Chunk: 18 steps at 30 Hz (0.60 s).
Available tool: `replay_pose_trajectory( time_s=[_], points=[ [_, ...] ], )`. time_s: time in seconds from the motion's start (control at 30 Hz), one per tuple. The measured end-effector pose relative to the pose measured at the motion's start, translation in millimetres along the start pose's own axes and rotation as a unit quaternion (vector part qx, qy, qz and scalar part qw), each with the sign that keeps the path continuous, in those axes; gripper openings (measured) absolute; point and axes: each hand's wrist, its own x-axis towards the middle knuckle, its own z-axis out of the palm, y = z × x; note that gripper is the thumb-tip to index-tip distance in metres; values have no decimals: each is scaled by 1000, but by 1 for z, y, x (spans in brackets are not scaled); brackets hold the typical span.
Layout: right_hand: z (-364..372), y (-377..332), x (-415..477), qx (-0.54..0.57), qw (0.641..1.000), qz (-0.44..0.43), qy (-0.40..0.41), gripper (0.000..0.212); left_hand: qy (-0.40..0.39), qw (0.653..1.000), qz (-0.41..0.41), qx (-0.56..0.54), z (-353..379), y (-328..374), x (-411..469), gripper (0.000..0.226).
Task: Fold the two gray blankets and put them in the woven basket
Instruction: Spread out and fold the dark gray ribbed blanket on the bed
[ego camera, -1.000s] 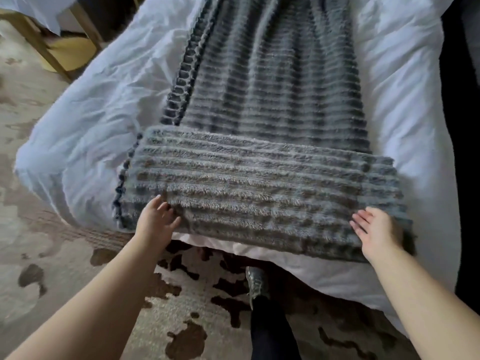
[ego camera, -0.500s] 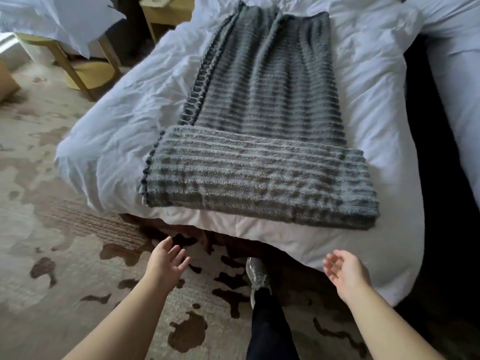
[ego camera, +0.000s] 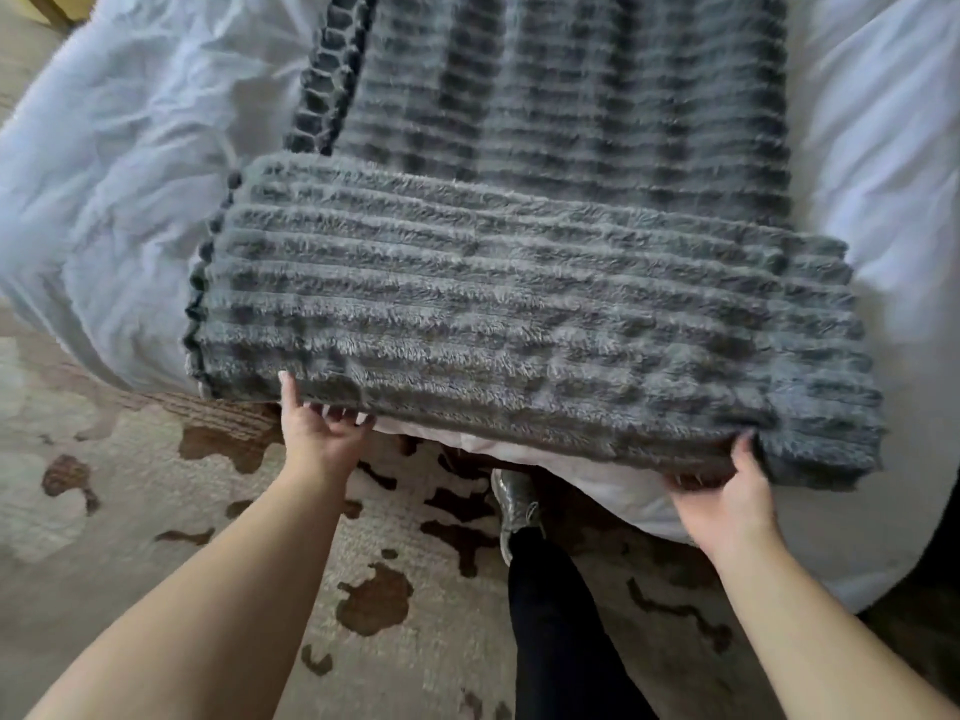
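A gray ribbed plush blanket lies lengthwise on the white bed, its near end folded over into a thick band at the bed's foot. My left hand grips the band's near edge at the left, fingers under the fold and thumb on top. At the right near corner, my right hand holds the edge the same way. Only one gray blanket shows. No woven basket is in view.
The white duvet spreads out on both sides of the blanket. Below it is a beige carpet with brown blotches. My dark trouser leg and gray shoe stand by the bed's foot.
Both hands were off the blanket and open half a second ago. They have moved forward and taken hold of the folded band's near edge. The head has moved closer to the bed.
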Motion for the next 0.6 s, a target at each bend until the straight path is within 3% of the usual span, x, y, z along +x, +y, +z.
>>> replay_pose_trajectory(
  time_s=[0.17,0.37,0.5,0.6],
  points=[
    [9,-5,5,55,998,34,6,37,37,999,-23,-9,34,12,4,86],
    [26,-28,-16,55,996,56,43,55,112,993,-26,6,46,34,-17,70],
    [49,-43,-46,2,991,65,115,40,53,997,-38,30,50,52,-48,38],
    [75,-54,-78,-37,988,15,149,31,-1,997,-34,64,66,72,-72,28]
  ],
)
